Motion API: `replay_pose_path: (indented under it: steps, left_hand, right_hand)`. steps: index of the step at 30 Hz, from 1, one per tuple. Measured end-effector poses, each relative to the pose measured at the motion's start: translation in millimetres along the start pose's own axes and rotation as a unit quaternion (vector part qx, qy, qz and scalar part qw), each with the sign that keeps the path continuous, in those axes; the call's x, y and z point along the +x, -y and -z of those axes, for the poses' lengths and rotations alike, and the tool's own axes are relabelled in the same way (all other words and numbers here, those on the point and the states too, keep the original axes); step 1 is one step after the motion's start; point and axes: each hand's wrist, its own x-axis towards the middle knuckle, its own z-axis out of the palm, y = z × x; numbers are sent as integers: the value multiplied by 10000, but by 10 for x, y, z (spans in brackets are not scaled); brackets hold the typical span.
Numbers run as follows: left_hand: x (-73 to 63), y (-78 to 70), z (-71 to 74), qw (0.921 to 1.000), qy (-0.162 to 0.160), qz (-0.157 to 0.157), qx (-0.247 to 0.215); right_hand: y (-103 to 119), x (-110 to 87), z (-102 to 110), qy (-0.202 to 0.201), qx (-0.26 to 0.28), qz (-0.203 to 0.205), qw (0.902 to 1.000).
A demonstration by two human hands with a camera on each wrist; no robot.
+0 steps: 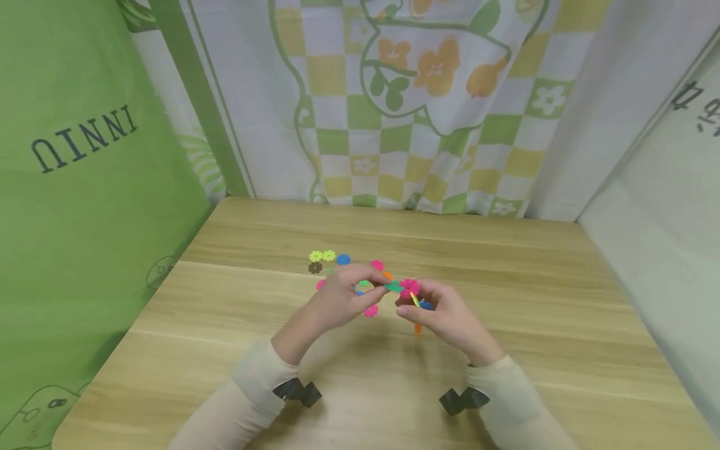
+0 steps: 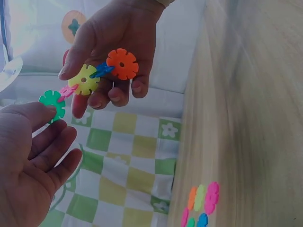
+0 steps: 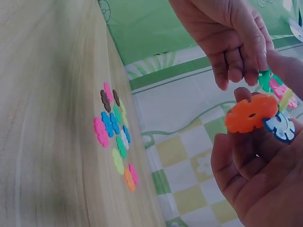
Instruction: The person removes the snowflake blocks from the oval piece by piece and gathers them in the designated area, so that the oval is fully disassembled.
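Observation:
Over the table, both hands hold a chain of notched, flower-shaped interlocking plastic discs. My left hand pinches the green disc at one end between thumb and fingers. My right hand grips the chain near its yellow disc. A pink disc links green and yellow. On the other side, a blue disc joins the yellow to an orange disc, which lies before the right fingers. A reddish piece is mostly hidden behind the right thumb.
Loose discs lie on the wooden table beyond and left of the hands, including yellow-green discs, a blue one, a brown one and a pink one. A patterned curtain hangs behind the table.

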Motion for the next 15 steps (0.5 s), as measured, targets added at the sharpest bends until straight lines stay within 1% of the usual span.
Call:
replay_pose_path:
  steps: [2,4,7,10,12,15]
  left_hand:
    - [-6,1,17,9999,-31,88,-119]
    - [-18,8,22,9998,-5,93,-168]
    - [-30,24,17,9996,156,58,-209]
    - [-30,32,17,9988,386,147,-246]
    - [-27,24,23,9979,499,271,-310]
    - [-11,23,5,9970,551,374,-391]
  right_hand:
    - [-6,-5,4,-20,-52,-22,10000]
    - [-12,-12,18,-26,-140,33,9999]
    - [-9,-20,59,-44,-300,144,9994]
    - [5,-15,96,-90,-483,161,9987]
    - [13,0,103,-89,-527,157,9984]
    - [28,12,104,-80,-531,119,9985]
